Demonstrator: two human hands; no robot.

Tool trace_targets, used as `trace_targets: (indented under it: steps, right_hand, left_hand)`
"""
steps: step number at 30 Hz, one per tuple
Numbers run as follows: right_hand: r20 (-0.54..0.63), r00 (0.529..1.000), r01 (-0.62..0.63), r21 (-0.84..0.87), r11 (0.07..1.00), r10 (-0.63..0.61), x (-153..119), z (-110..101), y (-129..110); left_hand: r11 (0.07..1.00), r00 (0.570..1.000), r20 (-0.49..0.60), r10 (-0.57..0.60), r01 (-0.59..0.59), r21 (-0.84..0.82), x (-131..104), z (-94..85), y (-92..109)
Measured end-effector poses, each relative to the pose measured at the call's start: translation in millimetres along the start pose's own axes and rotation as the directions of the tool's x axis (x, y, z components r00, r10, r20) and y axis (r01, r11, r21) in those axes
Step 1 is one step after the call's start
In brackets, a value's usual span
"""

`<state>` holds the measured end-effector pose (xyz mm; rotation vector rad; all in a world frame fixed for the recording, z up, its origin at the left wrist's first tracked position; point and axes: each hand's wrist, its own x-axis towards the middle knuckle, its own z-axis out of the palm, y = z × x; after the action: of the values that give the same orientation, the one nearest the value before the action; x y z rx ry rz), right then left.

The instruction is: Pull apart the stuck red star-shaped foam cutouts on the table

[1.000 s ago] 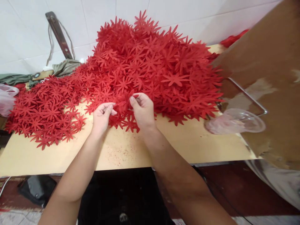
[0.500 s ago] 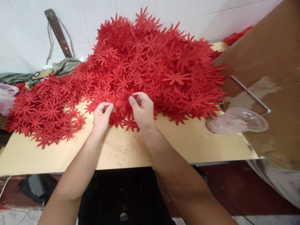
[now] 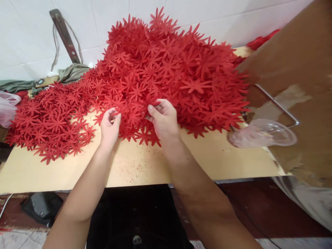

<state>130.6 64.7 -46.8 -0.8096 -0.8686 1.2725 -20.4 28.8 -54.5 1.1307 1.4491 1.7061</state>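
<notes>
- Here's the right hand [image 3: 166, 119], thumb against forefinger, pinching a red flower piece [image 3: 150, 101] right at the front of the big red heap [image 3: 166, 65]!
- Over to the left hand [image 3: 109, 128]: thumb and fingers curled close, a sliver of red at the tips, but whether it grasps a petal, one cannot tell.
- Between the two, more red flowers lie on the pale surface [image 3: 207, 159], with reddish specks scattered nearer the person.
- Out left, a lower red pile [image 3: 55, 121] spreads beside a thin plastic bag [image 3: 6, 107].
- Behind it, a tan object [image 3: 49, 81] carries a dark round mark [image 3: 40, 82], too small to read.
- Far right, a clear plastic cup [image 3: 275, 133] lies tipped beside the brown board [image 3: 308, 110].
</notes>
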Motion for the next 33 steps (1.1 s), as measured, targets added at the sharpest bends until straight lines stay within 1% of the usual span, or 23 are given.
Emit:
trace_targets:
  steps: [2, 3, 6, 7, 8, 9, 10, 12, 14, 16, 19, 23, 25, 28, 31, 32, 33]
  right_hand:
    - [0.042, 0.999, -0.029, -0.012, 0.999, 0.03, -2, 3, 0]
    - [0.056, 0.998, -0.033, -0.029, 0.999, 0.035, -3, 4, 0]
    - [0.085, 0.996, -0.022, -0.107, 0.994, 0.031, -4, 4, 2]
    - [0.092, 0.995, -0.013, -0.138, 0.99, 0.026, -4, 5, 3]
    - [0.099, 0.995, 0.003, -0.169, 0.986, 0.014, -5, 5, 3]
    - [0.111, 0.994, 0.027, -0.198, 0.98, -0.005, -7, 6, 3]
    - [0.13, 0.991, 0.052, -0.225, 0.973, -0.023, -9, 7, 2]
    - [0.177, 0.983, 0.101, -0.269, 0.958, -0.054, -13, 10, 2]
    - [0.221, 0.973, 0.131, -0.301, 0.945, -0.065, -18, 14, 2]
    - [0.247, 0.968, 0.13, -0.306, 0.943, -0.053, -21, 17, 4]
    - [0.311, 0.95, 0.088, -0.243, 0.966, -0.009, -23, 19, 6]
    - [0.429, 0.899, -0.015, -0.16, 0.987, 0.083, -21, 20, 7]
    - [0.454, 0.887, -0.01, -0.159, 0.987, 0.082, -20, 19, 7]
    - [0.45, 0.892, 0.054, -0.195, 0.979, 0.04, -18, 15, 4]
    - [0.396, 0.918, 0.082, -0.212, 0.974, 0.009, -16, 11, 0]
    - [0.37, 0.929, 0.083, -0.209, 0.974, 0.0, -15, 10, -1]
    - [0.348, 0.937, 0.078, -0.203, 0.976, -0.002, -15, 10, -1]
  left_hand:
    - [0.993, 0.997, -0.038, 0.064, -0.06, 0.102, 0, -1.4, -3]
    - [0.981, 0.992, -0.055, 0.114, -0.104, 0.161, 1, -2.8, -4]
    - [0.913, 0.952, -0.08, 0.294, -0.255, 0.317, 1, -8.3, -2]
    - [0.894, 0.938, -0.077, 0.339, -0.295, 0.338, 0, -9.5, 1]
    - [0.888, 0.931, -0.065, 0.359, -0.32, 0.33, -1, -10.0, 4]
    - [0.902, 0.937, -0.039, 0.348, -0.323, 0.287, -3, -9.4, 8]
    - [0.93, 0.952, 0.003, 0.305, -0.298, 0.215, -5, -7.9, 11]
    - [0.985, 0.978, 0.132, 0.164, -0.17, 0.033, -11, -2.5, 16]
    - [0.993, 0.966, 0.258, 0.033, -0.002, -0.116, -17, 4.0, 18]
    - [0.971, 0.952, 0.304, -0.038, 0.107, -0.215, -20, 9.1, 17]
    - [0.945, 0.96, 0.267, -0.082, 0.16, -0.285, -19, 11.3, 16]
    - [0.934, 0.978, 0.148, -0.146, 0.186, -0.305, -13, 8.4, 15]
    - [0.924, 0.981, 0.104, -0.164, 0.19, -0.331, -10, 6.1, 14]
    - [0.909, 0.981, 0.019, -0.191, 0.184, -0.374, -2, 0.0, 11]
    - [0.894, 0.967, -0.092, -0.239, 0.182, -0.41, 7, -9.0, 10]
    - [0.889, 0.964, -0.101, -0.246, 0.183, -0.419, 9, -11.2, 10]
    - [0.886, 0.965, -0.086, -0.247, 0.189, -0.424, 9, -12.4, 10]
